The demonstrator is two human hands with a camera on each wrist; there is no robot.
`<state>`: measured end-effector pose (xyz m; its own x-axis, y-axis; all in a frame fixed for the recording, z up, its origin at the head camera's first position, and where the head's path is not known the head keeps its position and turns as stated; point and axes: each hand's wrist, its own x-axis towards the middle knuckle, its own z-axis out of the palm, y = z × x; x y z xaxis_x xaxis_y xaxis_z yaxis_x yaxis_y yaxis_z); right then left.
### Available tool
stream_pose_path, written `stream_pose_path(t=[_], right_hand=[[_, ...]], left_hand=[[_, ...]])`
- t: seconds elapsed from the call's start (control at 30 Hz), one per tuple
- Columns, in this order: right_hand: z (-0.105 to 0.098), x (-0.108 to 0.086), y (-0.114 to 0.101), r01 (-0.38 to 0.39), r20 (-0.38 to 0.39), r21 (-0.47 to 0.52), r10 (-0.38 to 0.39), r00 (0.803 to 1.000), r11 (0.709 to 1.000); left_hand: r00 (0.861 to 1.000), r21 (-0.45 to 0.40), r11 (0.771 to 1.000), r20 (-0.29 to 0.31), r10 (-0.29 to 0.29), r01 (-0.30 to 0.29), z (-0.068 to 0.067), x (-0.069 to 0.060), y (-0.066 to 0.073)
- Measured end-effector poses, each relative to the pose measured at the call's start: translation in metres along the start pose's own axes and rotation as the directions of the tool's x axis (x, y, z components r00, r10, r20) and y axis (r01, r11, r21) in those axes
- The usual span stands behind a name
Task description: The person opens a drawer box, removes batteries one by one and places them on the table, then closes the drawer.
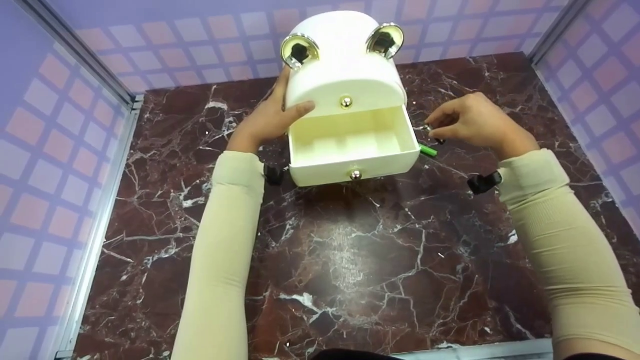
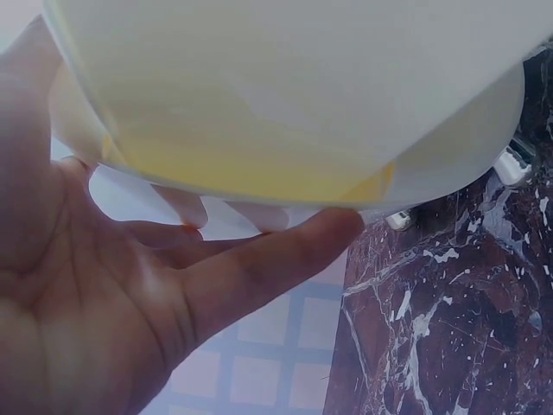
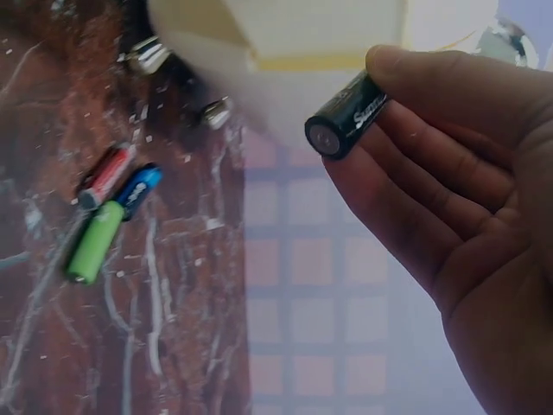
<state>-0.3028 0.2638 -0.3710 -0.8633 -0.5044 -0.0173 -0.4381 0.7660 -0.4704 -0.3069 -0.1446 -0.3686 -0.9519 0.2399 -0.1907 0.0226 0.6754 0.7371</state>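
Note:
A white frog-like drawer box (image 1: 345, 60) with two round gold-rimmed eyes stands towards the back of the table. Its lower drawer (image 1: 320, 174) is pulled out, and the upper one is closed. My left hand (image 1: 272, 117) grips the box by its left side, thumb on the front; the far fingers are partly hidden behind it. To the right of the box, my right hand (image 1: 467, 122) pinches a dark battery (image 3: 347, 117) between thumb and fingers, held above the table. Below that hand lie a green battery (image 3: 95, 242), a red battery (image 3: 107, 175) and a blue battery (image 3: 141, 188), close together.
The dark red marbled table (image 1: 350, 260) reaches towards me in front of the drawer. Tiled panels (image 1: 45, 165) stand at the left, back and right. Small shiny feet (image 3: 149, 56) show under the box.

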Motion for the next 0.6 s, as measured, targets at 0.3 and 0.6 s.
stream_pose_path(t=[0.3,0.6], right_hand=[[0.019,0.0,0.019,-0.062,0.033,0.035,0.06,0.998,0.997],[0.036,0.001,0.034,-0.08,0.035,0.058,0.078,0.996,0.995]], left_hand=[[1.0,-0.012,1.0,0.0,0.025,-0.025,0.001,-0.002,-0.003],[0.997,0.002,0.997,-0.008,0.071,-0.071,0.002,0.0,-0.006]])
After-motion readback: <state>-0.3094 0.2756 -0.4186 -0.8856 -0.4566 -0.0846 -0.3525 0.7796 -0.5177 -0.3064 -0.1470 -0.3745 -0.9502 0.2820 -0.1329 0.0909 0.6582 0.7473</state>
